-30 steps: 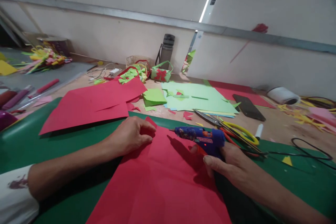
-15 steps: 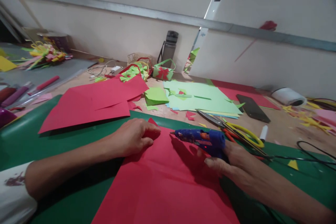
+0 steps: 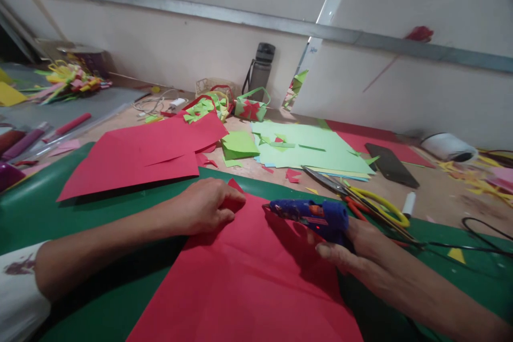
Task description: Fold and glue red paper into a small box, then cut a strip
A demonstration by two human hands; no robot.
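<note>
A large creased sheet of red paper (image 3: 248, 278) lies before me on a green mat (image 3: 100, 278). My left hand (image 3: 208, 206) is closed at its upper left edge, thumb and fingers gripping the paper near a small red corner that sticks up. In my right hand (image 3: 344, 248) is a blue hot glue gun (image 3: 316, 215), fingers wrapped round its handle. Its nozzle points left, close over the upper part of the sheet; whether it touches the paper I cannot tell. A small red light shows on the gun's body.
Scissors with yellow handles (image 3: 380, 206) lie just beyond my right hand. More red sheets (image 3: 148, 149) are at left, pale green sheets (image 3: 312, 147) and a phone (image 3: 390, 164) farther back. A bottle (image 3: 260, 72) and small paper baskets (image 3: 250, 109) stand by the wall.
The view has shifted slightly. Both hands keep nearly the same place on and over the red paper, and the glue gun stays near its upper edge.
</note>
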